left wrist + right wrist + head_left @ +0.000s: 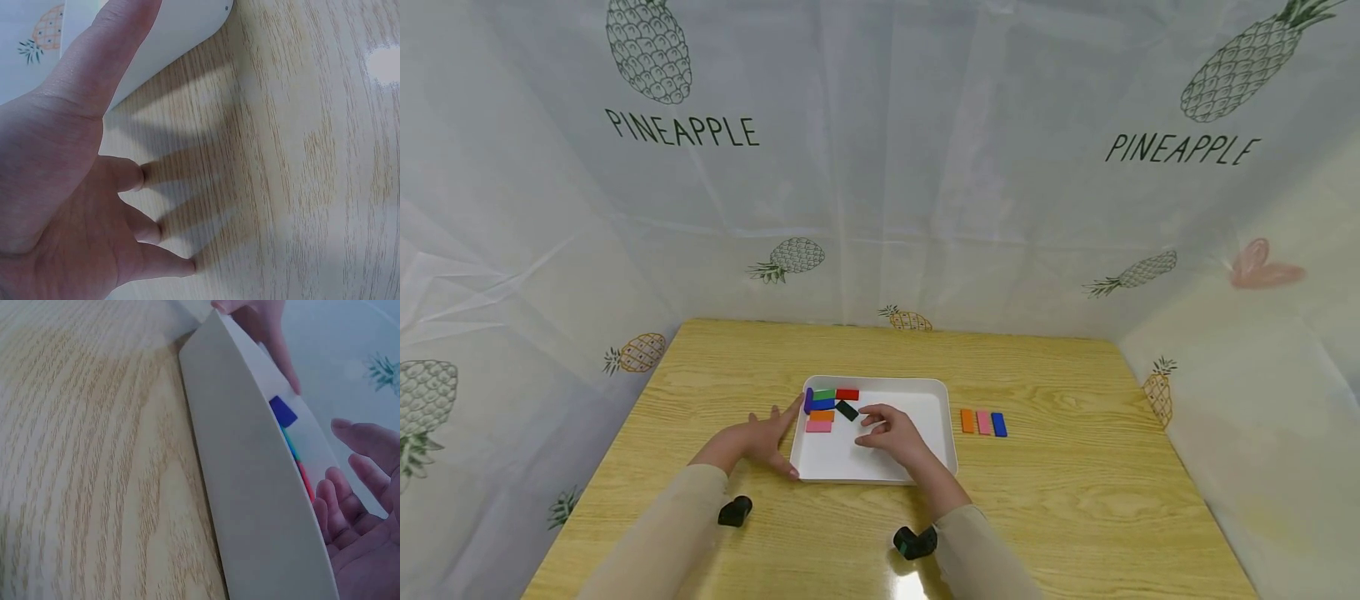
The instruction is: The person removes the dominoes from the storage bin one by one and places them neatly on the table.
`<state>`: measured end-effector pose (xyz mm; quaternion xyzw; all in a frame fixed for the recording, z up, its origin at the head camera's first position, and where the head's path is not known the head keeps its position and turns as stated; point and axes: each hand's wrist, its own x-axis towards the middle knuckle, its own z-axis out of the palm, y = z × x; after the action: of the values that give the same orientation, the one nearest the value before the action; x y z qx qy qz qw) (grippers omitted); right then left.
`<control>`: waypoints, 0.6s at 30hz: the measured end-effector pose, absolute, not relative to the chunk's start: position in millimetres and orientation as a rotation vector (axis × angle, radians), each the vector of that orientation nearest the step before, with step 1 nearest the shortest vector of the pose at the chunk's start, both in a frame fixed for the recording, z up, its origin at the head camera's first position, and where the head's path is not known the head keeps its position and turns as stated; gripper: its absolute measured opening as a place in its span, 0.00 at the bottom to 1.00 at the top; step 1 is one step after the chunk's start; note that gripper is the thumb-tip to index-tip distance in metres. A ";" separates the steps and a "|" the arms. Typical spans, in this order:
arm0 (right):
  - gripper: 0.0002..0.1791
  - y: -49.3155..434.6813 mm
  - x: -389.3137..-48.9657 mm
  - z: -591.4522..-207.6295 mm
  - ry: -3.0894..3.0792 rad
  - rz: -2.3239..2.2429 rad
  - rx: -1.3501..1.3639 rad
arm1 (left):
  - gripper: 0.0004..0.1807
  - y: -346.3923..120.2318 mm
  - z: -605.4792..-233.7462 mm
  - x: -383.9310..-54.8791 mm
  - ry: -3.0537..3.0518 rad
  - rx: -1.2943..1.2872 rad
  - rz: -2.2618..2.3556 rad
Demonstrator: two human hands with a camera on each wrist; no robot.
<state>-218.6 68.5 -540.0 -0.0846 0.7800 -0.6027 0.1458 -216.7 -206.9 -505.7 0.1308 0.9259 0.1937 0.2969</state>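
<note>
The left hand (767, 437) has its grip spread along the left side of a white tray (917, 408), thumb at its near corner. The right hand (891, 433) reaches over the tray, grip parted, fingers loosely bent, just beside a black block (847, 410). Seven blocks (822, 416), that one included, lie inside; three more blocks (983, 422) lie rightward on the wooden table (1075, 483). Behind hangs a pale pineapple-printed sheet (940, 183).

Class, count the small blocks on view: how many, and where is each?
10. In the white tray: purple, green, red, blue, orange, pink and dark blocks. On the table right of it: second orange, second pink and second blue ones. The right hand might hide more.
</note>
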 end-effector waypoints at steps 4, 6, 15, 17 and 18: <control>0.26 61.2 -225.4 -545.5 2.296 -1.677 -0.252 | 0.75 -206.8 -505.8 -217.0 2.460 0.345 0.514; 0.26 57.2 -229.3 -547.9 2.320 -1.651 -0.243 | 0.75 -206.9 -505.3 -216.6 2.460 0.341 0.512; 0.25 46.1 -243.5 -551.4 2.397 -1.551 -0.199 | 0.74 -206.3 -504.2 -216.4 2.461 0.340 0.504; 0.26 44.9 -247.0 -551.1 2.408 -1.525 -0.206 | 0.74 -206.1 -504.7 -216.9 2.462 0.342 0.503; 0.26 44.5 -248.6 -550.8 2.415 -1.507 -0.213 | 0.74 -205.9 -504.9 -217.0 2.461 0.344 0.502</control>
<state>-248.6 44.5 -550.8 -0.0740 0.8373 -0.5225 0.1432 -217.0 -205.9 -504.9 0.1296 0.9265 0.1891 0.2984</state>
